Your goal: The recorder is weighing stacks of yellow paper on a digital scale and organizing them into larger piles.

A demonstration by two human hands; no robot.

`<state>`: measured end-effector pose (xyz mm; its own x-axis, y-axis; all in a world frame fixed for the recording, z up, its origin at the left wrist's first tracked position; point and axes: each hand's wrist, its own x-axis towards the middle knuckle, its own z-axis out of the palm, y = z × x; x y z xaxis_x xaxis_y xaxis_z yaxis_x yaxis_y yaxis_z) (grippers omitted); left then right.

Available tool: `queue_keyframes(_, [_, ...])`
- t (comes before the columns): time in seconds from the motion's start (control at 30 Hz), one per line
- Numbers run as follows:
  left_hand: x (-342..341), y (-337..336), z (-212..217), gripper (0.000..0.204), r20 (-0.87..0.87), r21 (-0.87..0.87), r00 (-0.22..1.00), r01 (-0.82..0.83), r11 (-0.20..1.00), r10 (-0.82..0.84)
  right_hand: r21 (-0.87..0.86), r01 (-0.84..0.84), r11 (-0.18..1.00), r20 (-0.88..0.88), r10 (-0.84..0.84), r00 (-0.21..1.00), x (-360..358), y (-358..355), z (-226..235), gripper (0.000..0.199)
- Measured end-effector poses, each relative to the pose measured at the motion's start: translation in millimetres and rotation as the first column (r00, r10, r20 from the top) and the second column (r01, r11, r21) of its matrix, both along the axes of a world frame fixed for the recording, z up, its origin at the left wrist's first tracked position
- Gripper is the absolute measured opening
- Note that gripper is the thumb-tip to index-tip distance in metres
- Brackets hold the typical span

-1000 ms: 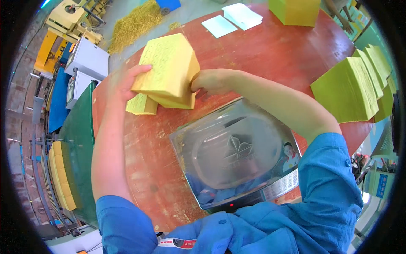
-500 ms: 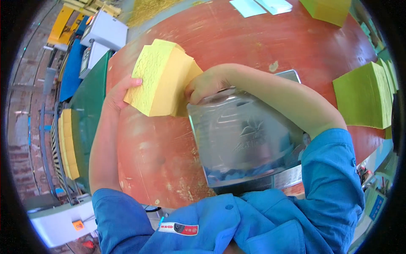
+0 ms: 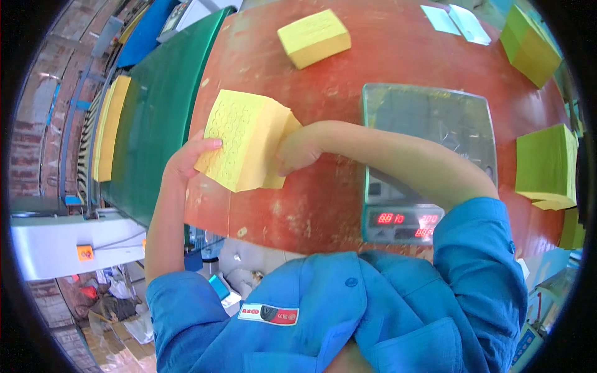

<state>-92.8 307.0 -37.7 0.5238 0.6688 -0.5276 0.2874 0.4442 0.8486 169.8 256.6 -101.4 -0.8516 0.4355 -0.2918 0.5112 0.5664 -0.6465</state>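
Both my hands hold up a thick stack of yellow paper (image 3: 245,143) with curly cut marks on its face, over the left part of the red table. My left hand (image 3: 189,155) grips its left side, with the thumb on the marked face. At the right side, my right hand (image 3: 301,149) presses its curled fingers against the paper; some fingertips are hidden. To the right is a digital scale (image 3: 429,118) with a clear-covered top and lit red digits, partly under my right forearm.
Another yellow paper stack (image 3: 314,40) lies at the table's back. More stacks (image 3: 544,165) stand along the right edge, one (image 3: 528,50) farther back beside pale sheets (image 3: 457,23). On the left runs a green surface (image 3: 161,105), with a yellow stack (image 3: 112,127) beyond it.
The view has shifted, and the scale's display now shows. My hands and the held stack have moved away from the scale's edge. A yellow stack at the table's back has come into sight.
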Motion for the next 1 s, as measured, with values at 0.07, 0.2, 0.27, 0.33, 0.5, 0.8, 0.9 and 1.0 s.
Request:
queue_keyframes(0.07, [-24.2,-31.1,4.2,0.063,-0.04,-0.02,0.999,-0.013,1.0,0.013,-0.072,0.058,0.996,0.053,-0.054,0.997,-20.3,-40.0,14.0,0.048])
queue_keyframes(0.2, [-57.2,-98.6,12.6,0.069,-0.175,-0.007,0.98,0.091,0.996,-0.09,-0.17,0.348,0.922,0.094,-0.337,0.937,-49.7,-141.9,18.0,0.043])
queue_keyframes(0.27, [-61.7,-122.9,8.2,0.075,-0.176,-0.024,0.964,0.199,0.98,-0.2,-0.19,0.478,0.858,-0.086,-0.499,0.862,-53.7,-198.6,-1.6,0.045])
queue_keyframes(0.33, [-53.6,-148.9,7.8,0.078,-0.117,-0.029,0.966,0.229,0.973,-0.23,-0.338,0.528,0.779,-0.202,-0.608,0.768,-56.5,-247.9,-25.2,0.046])
queue_keyframes(0.5, [-27.3,-181.4,18.0,0.082,-0.011,-0.011,0.928,0.373,0.928,-0.373,-0.814,0.493,0.306,-0.122,-0.921,0.369,-75.4,-348.0,-72.5,0.044])
queue_keyframes(0.8, [-26.1,-195.0,6.6,0.075,0.112,0.032,0.908,0.402,0.915,-0.403,-0.984,-0.169,-0.048,0.096,-0.954,-0.284,-127.5,-345.9,-88.3,0.05])
queue_keyframes(0.9, [-49.0,-188.4,-3.1,0.066,0.158,-0.138,0.978,0.157,0.978,-0.135,-0.959,0.283,0.005,-0.095,-0.948,-0.305,-108.6,-341.8,-47.7,0.045])
queue_keyframes(1.0, [-93.0,-180.6,-65.5,0.059,0.527,-0.315,0.831,-0.005,0.949,0.179,-0.576,0.811,0.108,-0.357,-0.925,-0.13,-86.7,-324.9,3.4,0.035])
